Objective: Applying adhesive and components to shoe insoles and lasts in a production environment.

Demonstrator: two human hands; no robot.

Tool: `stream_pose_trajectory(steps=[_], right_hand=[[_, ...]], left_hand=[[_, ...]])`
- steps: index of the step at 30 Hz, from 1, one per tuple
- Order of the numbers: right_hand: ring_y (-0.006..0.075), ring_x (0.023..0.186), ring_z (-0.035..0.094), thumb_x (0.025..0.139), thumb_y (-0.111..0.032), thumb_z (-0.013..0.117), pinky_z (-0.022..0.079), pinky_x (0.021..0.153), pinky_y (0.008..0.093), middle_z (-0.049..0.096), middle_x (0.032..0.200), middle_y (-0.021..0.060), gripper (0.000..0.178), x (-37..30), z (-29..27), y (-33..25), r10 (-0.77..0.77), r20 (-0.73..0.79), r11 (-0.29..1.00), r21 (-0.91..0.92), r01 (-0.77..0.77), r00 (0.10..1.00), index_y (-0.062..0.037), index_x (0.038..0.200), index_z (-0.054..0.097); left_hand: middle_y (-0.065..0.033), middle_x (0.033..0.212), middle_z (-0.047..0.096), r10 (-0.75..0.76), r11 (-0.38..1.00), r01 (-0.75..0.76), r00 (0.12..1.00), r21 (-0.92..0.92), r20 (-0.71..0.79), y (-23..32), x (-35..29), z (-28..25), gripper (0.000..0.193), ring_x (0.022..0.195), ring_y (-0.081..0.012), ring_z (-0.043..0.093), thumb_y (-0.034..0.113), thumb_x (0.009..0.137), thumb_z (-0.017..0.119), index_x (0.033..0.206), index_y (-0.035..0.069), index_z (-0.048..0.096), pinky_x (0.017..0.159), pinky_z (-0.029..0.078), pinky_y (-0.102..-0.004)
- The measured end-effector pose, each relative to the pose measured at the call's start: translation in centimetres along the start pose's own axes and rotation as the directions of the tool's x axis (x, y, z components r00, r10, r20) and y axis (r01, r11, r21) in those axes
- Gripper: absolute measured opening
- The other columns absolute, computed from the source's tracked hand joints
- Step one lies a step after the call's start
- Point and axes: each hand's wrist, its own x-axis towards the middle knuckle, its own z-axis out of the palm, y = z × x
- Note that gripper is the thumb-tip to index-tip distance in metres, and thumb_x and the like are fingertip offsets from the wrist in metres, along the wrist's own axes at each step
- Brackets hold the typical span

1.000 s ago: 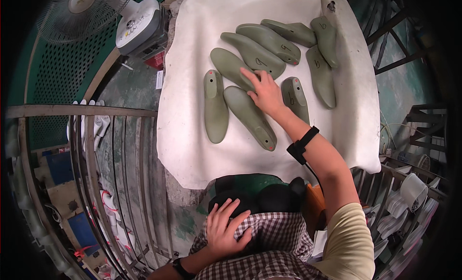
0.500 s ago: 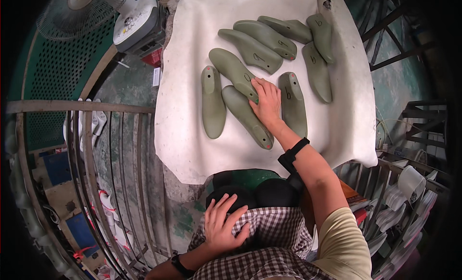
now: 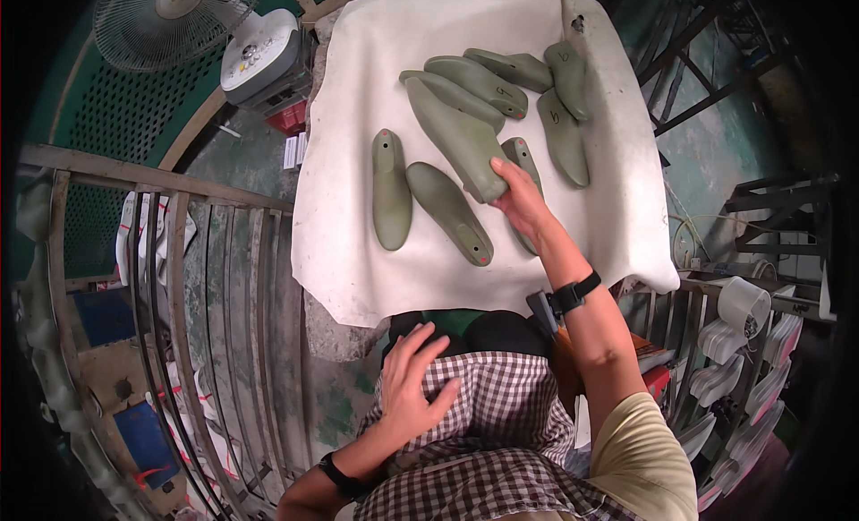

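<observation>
My right hand (image 3: 524, 201) grips a green shoe last (image 3: 455, 138) by its heel end, thumb on top. It is lifted above the white sheet (image 3: 344, 279), toe pointing up and left, partly covering other lasts. Left of it lie two more, an upright-lying last (image 3: 391, 194) and a slanted last (image 3: 447, 208) with a red dot and a hole at its heel. Partly behind my right hand lies another last (image 3: 519, 151). Several more lasts (image 3: 474, 84) rest farther back. My left hand (image 3: 413, 391) is held over my checked apron, fingers spread, holding nothing.
A grey-white fan (image 3: 255, 60) stands at the far left. Metal railings (image 3: 179, 252) run along the left side. To the right, a rack holds several pale sole-shaped pieces (image 3: 716, 378) and a white container (image 3: 744, 306). Dark metal frames (image 3: 689, 82) stand at the far right.
My right hand has picked up a shoe last from the sheet and tilted it upward, moving slightly right. My left hand has stayed over my lap. The whole view has shifted slightly.
</observation>
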Motion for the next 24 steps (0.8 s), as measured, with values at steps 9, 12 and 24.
stream_pose_trajectory(steps=[9, 12, 24], right_hand=[[0.0349, 0.119, 0.061, 0.103, -0.051, 0.045, 0.049, 0.103, 0.0469, 0.059, 0.132, 0.0225, 0.066, -31.8, 6.6, 3.2, 0.081, 0.496, 0.812, 0.47, -0.346, 0.865, -0.0043, 0.149, 0.041], [0.031, 0.127, 0.056, 0.102, -0.034, 0.057, 0.044, 0.108, 0.0438, 0.059, 0.133, 0.0193, 0.057, -39.4, 7.3, -0.4, -0.226, 0.022, 0.845, -0.494, 0.207, 0.974, -0.0031, 0.148, 0.043], [0.0333, 0.108, 0.067, 0.078, -0.052, 0.071, 0.051, 0.093, 0.0399, 0.069, 0.116, 0.0239, 0.076, -71.1, -17.6, -35.4, -0.809, -0.579, 0.504, -0.597, -0.624, -0.1, 0.0053, 0.126, 0.064]], left_hand=[[-0.0243, 0.15, 0.039, 0.041, -0.142, 0.025, 0.999, -0.99, 0.019, 2.5, 4.7, -2.0, 0.078, 0.137, -0.0372, 0.043, 0.041, 0.097, 0.056, 0.155, 0.001, 0.023, 0.118, 0.029, -0.0494], [-0.0216, 0.14, 0.051, -0.041, -0.34, 0.29, 0.946, -0.894, 0.323, 0.6, 0.3, -0.7, 0.072, 0.126, -0.034, 0.054, 0.025, 0.09, 0.06, 0.152, 0.001, 0.033, 0.109, 0.044, -0.0493], [-0.0129, 0.149, 0.04, 0.134, 0.42, -0.069, 0.991, -0.905, -0.013, 6.7, -3.5, 3.7, 0.096, 0.126, -0.0252, 0.048, 0.002, 0.079, 0.067, 0.161, 0.015, 0.019, 0.11, 0.037, -0.0356]])
